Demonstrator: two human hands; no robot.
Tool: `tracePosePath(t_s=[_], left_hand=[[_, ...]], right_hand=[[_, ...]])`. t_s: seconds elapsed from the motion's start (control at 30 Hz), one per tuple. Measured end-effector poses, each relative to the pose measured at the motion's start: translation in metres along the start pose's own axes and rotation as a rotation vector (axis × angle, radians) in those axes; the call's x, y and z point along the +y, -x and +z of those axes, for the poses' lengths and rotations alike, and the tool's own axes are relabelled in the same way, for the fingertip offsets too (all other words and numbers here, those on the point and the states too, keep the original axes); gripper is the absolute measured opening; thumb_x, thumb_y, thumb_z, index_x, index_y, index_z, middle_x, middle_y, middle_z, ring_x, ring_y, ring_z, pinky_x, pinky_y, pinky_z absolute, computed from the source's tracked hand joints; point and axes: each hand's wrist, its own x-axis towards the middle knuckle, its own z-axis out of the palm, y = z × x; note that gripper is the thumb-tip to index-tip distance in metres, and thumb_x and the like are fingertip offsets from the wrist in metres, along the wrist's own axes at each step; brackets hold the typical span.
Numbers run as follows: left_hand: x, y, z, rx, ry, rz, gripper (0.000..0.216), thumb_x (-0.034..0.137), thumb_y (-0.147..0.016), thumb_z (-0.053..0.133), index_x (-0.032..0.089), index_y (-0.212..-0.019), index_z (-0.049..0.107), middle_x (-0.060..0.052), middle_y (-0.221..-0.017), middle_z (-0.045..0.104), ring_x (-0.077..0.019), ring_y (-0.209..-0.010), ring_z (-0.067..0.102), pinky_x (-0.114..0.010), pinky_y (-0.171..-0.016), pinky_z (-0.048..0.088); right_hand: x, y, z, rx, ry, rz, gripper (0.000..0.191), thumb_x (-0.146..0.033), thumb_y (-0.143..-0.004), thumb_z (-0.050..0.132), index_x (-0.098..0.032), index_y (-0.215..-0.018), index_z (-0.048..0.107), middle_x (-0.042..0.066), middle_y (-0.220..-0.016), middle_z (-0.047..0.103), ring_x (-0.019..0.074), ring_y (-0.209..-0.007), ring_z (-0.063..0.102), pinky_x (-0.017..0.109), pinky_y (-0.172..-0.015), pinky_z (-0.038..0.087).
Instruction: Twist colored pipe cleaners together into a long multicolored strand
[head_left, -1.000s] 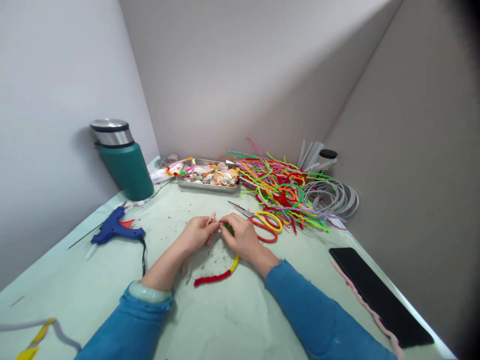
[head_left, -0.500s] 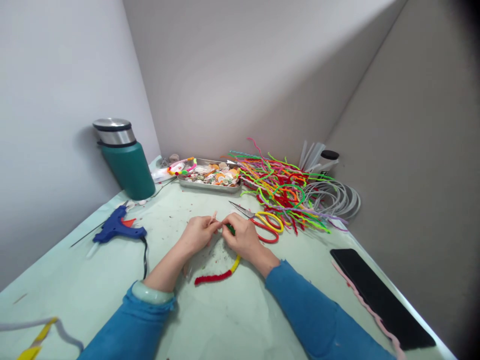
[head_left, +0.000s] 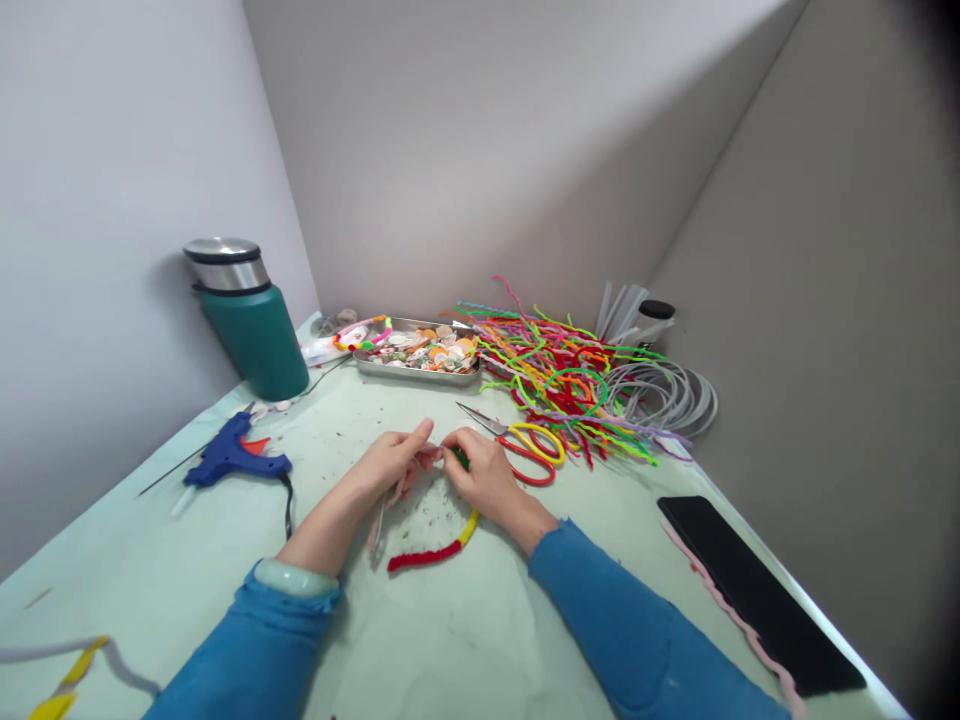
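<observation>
A thin band wrapped in fuzzy pipe cleaner, with red [head_left: 425, 558], yellow and green stretches, curves below my hands. My right hand [head_left: 480, 468] pinches it at the green part, fingers closed. Just left of it, my left hand [head_left: 395, 462] has its thumb lifted and its other fingers curled around a pink pipe cleaner [head_left: 428, 456] by the band's end. A pale bare strip [head_left: 380, 522] and some pink hang down under the left palm. The fingertips partly hide where pink and green meet.
Scissors [head_left: 525, 445] lie open beyond my right hand, before a heap of coloured pipe cleaners [head_left: 555, 370] and coiled grey bands [head_left: 675, 390]. A metal tray [head_left: 416, 376] of buttons stands at the back. Left are a blue glue gun [head_left: 236, 450] and green bottle [head_left: 262, 340]; right, a black phone [head_left: 750, 590].
My left thumb has lifted away from the pinch and the left hand has turned, showing more of the pale strip beneath. My right hand keeps its grip on the band.
</observation>
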Motion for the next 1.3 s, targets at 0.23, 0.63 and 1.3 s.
tracePosePath(t_s=[0.23,0.63,1.3], left_hand=[[0.0053,0.0006,0.0001,-0.086,0.261,-0.036,0.073,0.078,-0.064,0.034,0.011,-0.077,0.06,0.001,-0.055,0.051,-0.0054,-0.031,0.032,-0.022,-0.034,0.03],[0.0032,0.0047,0.0015,-0.244,0.41,0.014,0.046,0.054,-0.075,0.049,0.01,-0.083,0.061,0.003,-0.054,0.047,-0.0035,-0.035,0.029,-0.019,-0.035,0.031],[0.0,-0.0019,0.0038,0.183,-0.076,0.236,0.035,0.047,-0.072,0.053,0.014,-0.083,0.061,0.001,-0.062,0.054,-0.0081,-0.046,0.041,-0.021,-0.045,0.034]], right_hand=[[0.0042,-0.0011,0.0016,0.091,-0.069,0.057,0.01,-0.02,-0.081,0.045,-0.018,-0.081,0.055,0.003,-0.076,0.059,0.0141,-0.072,0.053,0.025,-0.065,0.039],[0.0067,-0.0014,-0.0003,0.064,0.027,0.026,0.011,-0.015,-0.082,0.043,-0.018,-0.083,0.054,0.003,-0.078,0.058,0.0146,-0.073,0.053,0.025,-0.067,0.039],[0.003,-0.0016,-0.0005,0.061,0.154,0.022,0.011,-0.017,-0.084,0.043,-0.018,-0.082,0.054,0.005,-0.081,0.058,0.0152,-0.074,0.052,0.025,-0.065,0.038]])
